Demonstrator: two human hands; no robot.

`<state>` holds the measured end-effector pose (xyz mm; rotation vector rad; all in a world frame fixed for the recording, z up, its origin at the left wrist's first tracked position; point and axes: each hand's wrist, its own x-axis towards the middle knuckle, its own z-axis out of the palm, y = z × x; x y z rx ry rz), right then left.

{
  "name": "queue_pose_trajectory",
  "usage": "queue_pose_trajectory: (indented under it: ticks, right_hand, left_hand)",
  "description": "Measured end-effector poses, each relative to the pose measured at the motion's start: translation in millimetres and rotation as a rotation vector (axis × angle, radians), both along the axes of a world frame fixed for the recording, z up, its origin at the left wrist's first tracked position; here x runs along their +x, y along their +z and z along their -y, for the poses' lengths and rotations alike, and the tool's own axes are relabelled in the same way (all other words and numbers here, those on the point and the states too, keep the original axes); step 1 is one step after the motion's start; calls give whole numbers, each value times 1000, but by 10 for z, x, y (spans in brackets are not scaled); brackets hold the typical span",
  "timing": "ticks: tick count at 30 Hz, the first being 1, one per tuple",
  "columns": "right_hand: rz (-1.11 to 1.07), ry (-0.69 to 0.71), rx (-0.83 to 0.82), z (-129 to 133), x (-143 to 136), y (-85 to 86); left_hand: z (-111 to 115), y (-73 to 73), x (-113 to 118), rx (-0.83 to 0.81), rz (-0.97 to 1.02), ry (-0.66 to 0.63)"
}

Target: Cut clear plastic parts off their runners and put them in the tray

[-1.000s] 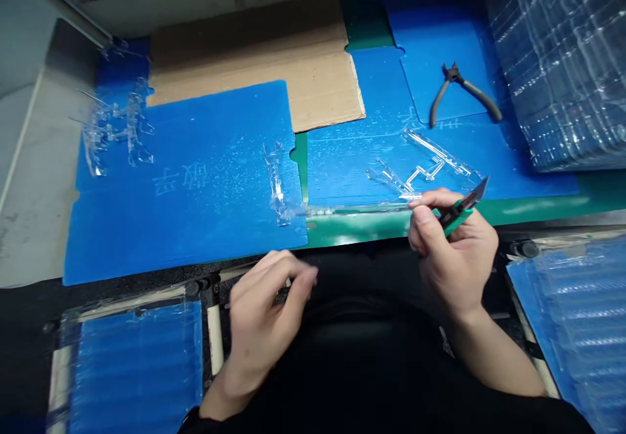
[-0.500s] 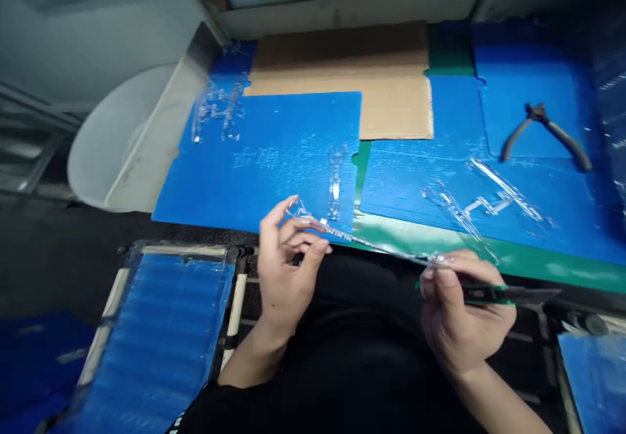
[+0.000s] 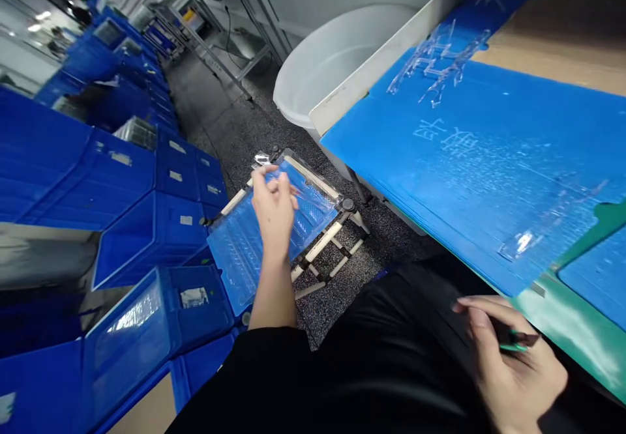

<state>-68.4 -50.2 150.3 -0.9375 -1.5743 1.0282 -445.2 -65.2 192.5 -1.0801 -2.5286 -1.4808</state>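
Observation:
My left hand (image 3: 274,209) reaches over a low pipe-frame stand (image 3: 323,244) topped with a ridged blue sheet (image 3: 239,245). Its fingers are pinched on a thin clear plastic part (image 3: 262,159), whose end shows past the fingertips. At the lower right, my right hand (image 3: 513,356) is curled around a dark tool with green edges (image 3: 517,341), mostly hidden by the fingers. It is beside the bench edge. Clear plastic pieces (image 3: 435,62) lie at the far left of the blue-covered bench (image 3: 464,128), and another clear piece (image 3: 548,219) is near its front edge.
A large white round tub (image 3: 342,49) stands behind the stand, beside the bench's raised side board (image 3: 386,53). Blue bins (image 3: 180,219) are stacked on the left. Brown cardboard (image 3: 562,36) lies at the back of the bench.
The view has swung left. My left hand has moved from in front of the bench to over the stand; the right hand has let go of the clear part and keeps the tool.

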Motion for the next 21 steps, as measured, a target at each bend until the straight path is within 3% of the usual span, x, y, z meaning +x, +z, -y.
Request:
queue_pose_trajectory:
  ticks: [2, 4, 7, 9, 16, 19, 21]
  right_hand:
    - [27, -68, -35, -53, -19, -36]
    - [65, -119, -65, -95, -36, -66]
    - [117, -129, -81, -128, -70, -91]
    - [139, -140, -102, -133, -97, -92]
    - [157, -175, -175, -152, -106, -93]
    - [155, -169, -182, -171, -42, -148]
    - [185, -186, -193, -162, 17, -177]
  left_hand:
    - [50, -311, -573, -244, -14, 144]
    - [56, -666, -898, -376, 14, 182]
    - [37, -1111, -971, -517, 9, 206]
    - [25, -1294, -888, -591, -46, 252]
    - [-47, -1520, -752, -742, -190, 383]
    - [-78, -1505, -740, -779, -212, 373]
    - [-72, -1403, -693, -790, -225, 354]
